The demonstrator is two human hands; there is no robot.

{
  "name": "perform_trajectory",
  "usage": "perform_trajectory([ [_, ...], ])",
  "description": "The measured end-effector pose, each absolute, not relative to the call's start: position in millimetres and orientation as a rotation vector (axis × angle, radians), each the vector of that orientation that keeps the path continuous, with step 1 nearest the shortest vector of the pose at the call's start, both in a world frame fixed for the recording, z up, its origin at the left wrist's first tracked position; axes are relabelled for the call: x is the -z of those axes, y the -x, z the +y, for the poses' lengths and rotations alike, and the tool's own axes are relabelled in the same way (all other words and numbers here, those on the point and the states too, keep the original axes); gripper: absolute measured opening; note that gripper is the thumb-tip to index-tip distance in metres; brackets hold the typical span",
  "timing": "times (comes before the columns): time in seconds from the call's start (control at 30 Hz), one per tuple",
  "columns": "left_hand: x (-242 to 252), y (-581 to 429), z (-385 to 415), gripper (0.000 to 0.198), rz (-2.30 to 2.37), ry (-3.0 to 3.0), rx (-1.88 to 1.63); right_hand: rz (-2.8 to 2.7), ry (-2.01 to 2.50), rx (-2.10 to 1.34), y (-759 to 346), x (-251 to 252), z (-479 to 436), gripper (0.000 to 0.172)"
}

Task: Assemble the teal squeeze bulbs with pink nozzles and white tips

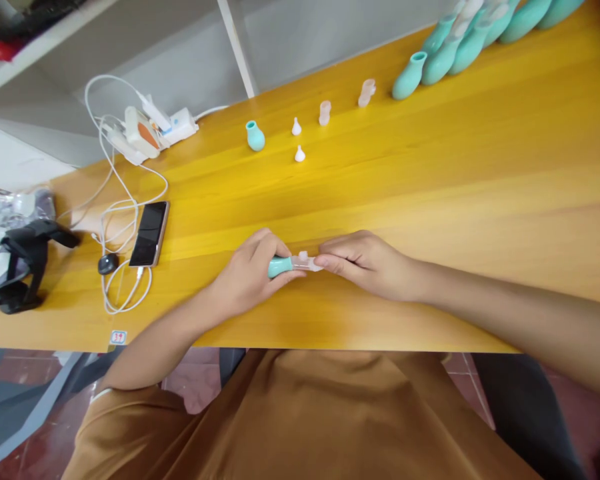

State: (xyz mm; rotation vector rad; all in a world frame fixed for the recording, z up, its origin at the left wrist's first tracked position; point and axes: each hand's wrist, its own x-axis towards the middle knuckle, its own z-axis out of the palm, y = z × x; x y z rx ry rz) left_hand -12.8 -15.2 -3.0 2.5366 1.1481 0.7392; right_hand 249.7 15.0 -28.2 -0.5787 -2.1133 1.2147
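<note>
as the two hands meet above the near edge of the counter [455, 187], they hold one small assembly between them, lying almost level in front of the brown shirt [330, 413]. the left hand [253, 273] is curled around a teal bulb [280, 267], leaving only its neck showing between thumb and forefinger; the right hand [367, 267] is narrowed to a pinch on the whitish tip [316, 264] at the other end. a clear tube [300, 263] with a small side knob bridges the gap, touching the bulb's neck. the whole piece looks light enough for fingertips alone. the bulb is probably soft and rubbery, likely to give under a squeeze, so the neck seems a surer place to hold than the round body. the tube looks stiffer and smooth, perhaps a little slippery, and its knob is better left free of pressure. the tip is small, best taken near its base with a light pinch, since a sideways push could bend it. how firmly the parts are seated i cannot tell. farther back stand two white cones [299, 155] and a loose teal bulb [255, 137], well apart from the hands.
</note>
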Motion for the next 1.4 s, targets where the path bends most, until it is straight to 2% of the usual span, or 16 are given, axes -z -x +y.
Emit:
perform_trajectory([
  [0.13, 1.1, 3.4, -25.1, 0.037, 0.893, -2.284, -0.647, -2.076, 0.624, -1.302, -249.1, 29.2, 18.2, 0.055],
  [0.27, 2.8, -11.9, -47.0, 0.040, 1.011, -2.173, -0.876, -1.985, 0.639, -1.400, -246.3, 29.2, 15.8, 0.058],
  [0.5, 2.8, -2.6, -35.2, 0.033, 1.202, -2.257, -0.965, -1.810, 0.721, -1.403, -245.0, 29.4, 11.8, 0.061],
  [0.83, 1.4, 2.0, -30.8, 0.032, 1.076, -2.405, -0.916, -2.123, 0.547, -1.454, -253.9, 27.9, 24.9, 0.057],
  [1.07, 7.3, 3.0, -25.8, 0.024, 0.991, -2.569, -0.934, -2.164, 0.554, -1.401, -255.0, 26.8, 23.3, 0.062],
  [1.4, 11.3, 0.4, -26.0, 0.027, 0.931, -2.488, -0.960, -2.232, 0.479, -1.398, -256.3, 29.5, 22.4, 0.050],
])
